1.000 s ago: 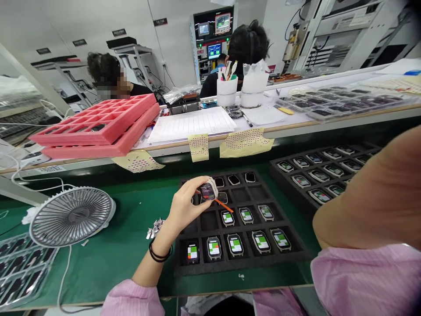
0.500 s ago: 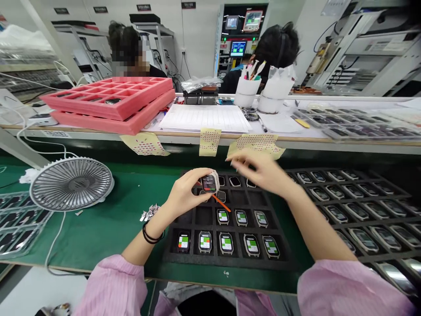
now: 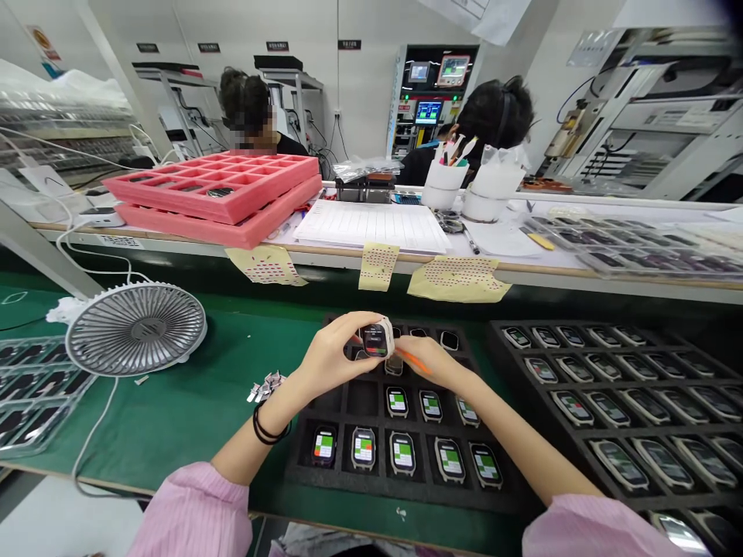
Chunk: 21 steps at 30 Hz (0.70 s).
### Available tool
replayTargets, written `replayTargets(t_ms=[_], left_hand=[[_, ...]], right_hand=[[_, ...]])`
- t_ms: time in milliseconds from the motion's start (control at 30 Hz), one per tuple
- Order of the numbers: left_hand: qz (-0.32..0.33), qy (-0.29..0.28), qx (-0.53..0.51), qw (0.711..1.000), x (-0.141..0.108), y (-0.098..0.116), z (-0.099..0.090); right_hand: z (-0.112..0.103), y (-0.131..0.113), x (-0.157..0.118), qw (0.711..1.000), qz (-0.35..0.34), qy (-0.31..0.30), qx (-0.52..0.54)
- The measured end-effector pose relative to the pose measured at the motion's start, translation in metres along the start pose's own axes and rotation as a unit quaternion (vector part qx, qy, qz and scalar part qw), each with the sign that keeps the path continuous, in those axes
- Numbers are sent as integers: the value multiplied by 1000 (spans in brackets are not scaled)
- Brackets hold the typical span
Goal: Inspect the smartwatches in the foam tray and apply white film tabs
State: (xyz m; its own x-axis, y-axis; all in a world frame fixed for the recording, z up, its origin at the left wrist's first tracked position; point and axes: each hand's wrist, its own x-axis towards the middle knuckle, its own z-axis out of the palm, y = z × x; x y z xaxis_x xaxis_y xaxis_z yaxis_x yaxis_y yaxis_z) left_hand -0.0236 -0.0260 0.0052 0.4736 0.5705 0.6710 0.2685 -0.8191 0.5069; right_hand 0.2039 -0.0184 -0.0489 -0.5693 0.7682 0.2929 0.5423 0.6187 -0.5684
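Note:
My left hand [image 3: 330, 357] is shut on a smartwatch [image 3: 375, 340] with a white band or wrap, holding it up over a black foam tray [image 3: 363, 400]. An orange stick [image 3: 419, 363] runs from under the watch into my right hand [image 3: 436, 365], whose fingers close around it beside the watch. The tray holds several lit watches in rows, and some upper compartments hold dark watch bodies. My hands hide part of the tray's top rows.
A second black tray [image 3: 609, 406] of watches lies to the right. Left of my hand are small metal parts [image 3: 265, 386], a white desk fan [image 3: 135, 329] and a clear tray [image 3: 35, 391]. Pink foam trays [image 3: 212, 197] stand on the shelf ahead, with co-workers beyond.
My right hand has moved down and left from above the tray to the orange stick beside the watch. My left hand still holds the watch, and the view has levelled.

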Motion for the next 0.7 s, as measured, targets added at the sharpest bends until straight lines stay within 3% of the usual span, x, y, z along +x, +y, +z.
replayTargets(t_ms=[33, 100, 167, 233, 433, 567, 700], left_hand=[[-4, -1, -8, 1000, 1, 1, 1], [-1, 3, -13, 1000, 2, 1, 4], [17, 19, -6, 1000, 2, 1, 9], [41, 28, 1, 999, 2, 1, 15], [58, 8, 19, 998, 0, 2, 28], [51, 0, 11, 999, 2, 1, 33], [31, 26, -11, 999, 3, 0, 33]], right_hand=[[-3, -5, -2, 993, 23, 59, 96], [-8, -16, -5, 945, 61, 138, 290], [-9, -27, -5, 889, 71, 132, 434], [-9, -36, -5, 851, 74, 79, 515], [-6, -35, -10, 786, 97, 13, 611], [-8, -30, -15, 777, 110, 7, 620], [-11, -30, -11, 763, 162, 47, 624]])
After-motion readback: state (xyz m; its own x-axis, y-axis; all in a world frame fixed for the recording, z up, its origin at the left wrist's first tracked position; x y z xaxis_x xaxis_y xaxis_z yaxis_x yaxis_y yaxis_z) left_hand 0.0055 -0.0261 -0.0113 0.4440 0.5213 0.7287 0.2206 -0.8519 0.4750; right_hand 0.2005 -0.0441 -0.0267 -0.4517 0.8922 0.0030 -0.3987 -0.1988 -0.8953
